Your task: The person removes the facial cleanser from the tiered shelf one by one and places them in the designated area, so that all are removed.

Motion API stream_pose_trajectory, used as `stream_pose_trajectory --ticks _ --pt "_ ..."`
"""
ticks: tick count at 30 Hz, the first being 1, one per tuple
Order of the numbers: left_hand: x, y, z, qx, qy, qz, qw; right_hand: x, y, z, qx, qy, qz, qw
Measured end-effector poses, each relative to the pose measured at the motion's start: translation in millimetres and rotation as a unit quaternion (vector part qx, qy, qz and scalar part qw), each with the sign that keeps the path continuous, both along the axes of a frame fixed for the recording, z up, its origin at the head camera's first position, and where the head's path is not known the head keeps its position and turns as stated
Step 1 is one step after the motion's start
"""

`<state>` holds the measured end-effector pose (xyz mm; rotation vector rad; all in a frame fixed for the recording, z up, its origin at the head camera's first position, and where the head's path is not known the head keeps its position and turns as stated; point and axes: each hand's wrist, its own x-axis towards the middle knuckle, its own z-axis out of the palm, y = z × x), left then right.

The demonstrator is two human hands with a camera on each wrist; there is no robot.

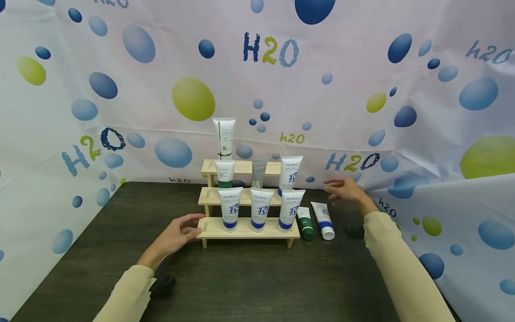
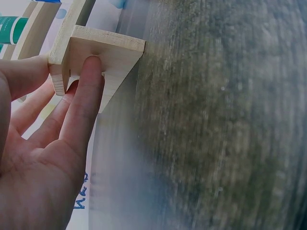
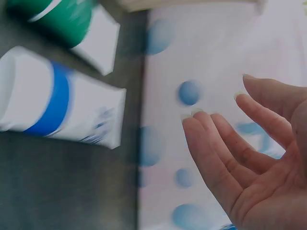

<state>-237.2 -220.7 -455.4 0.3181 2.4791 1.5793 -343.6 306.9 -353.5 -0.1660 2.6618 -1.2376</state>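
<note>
A wooden three-step display stand (image 1: 249,233) bears several squeeze tubes. My left hand (image 1: 175,235) grips the left end of its lowest step, with the thumb at the board's edge and a finger against the side piece in the left wrist view. My right hand (image 1: 347,190) is raised at the right, near the back cloth, with loosely bent fingers and nothing in them. Below it a white tube with a blue band (image 1: 323,220) lies on the table, beside a green-and-white tube (image 1: 306,223). Both lying tubes also show, blurred, in the right wrist view.
Three white-and-blue tubes (image 1: 262,208) line the lowest step. White-and-green (image 1: 225,173), grey (image 1: 259,172) and white-and-blue (image 1: 289,173) tubes stand on the middle one. A tall white tube (image 1: 224,136) tops the stand. Behind the dark table (image 1: 241,281) hangs a printed cloth (image 1: 342,44).
</note>
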Motion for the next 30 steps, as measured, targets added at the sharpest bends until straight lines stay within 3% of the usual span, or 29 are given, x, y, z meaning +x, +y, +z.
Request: stream_pose_trajectory --ticks 7,14,23,30 --pt "1.4 1.6 1.2 -0.004 -0.003 0.004 1.0000 0.8 -22.4 43.8 -0.017 0.049 0.019 0.9985" --pt "1.4 0.5 0.1 0.002 0.002 -0.002 1.0000 1.7 -48.4 77.5 -0.030 0.106 0.031 0.9935" --pt "1.2 -0.7 -0.7 0.009 0.001 -0.004 1.0000 5.1 -86.7 112.7 -0.036 0.146 0.040 0.9879" --pt "1.0 -0.9 -1.2 0.015 0.002 -0.005 0.9999 7.9 -116.9 131.4 -0.028 0.169 0.059 0.9834"
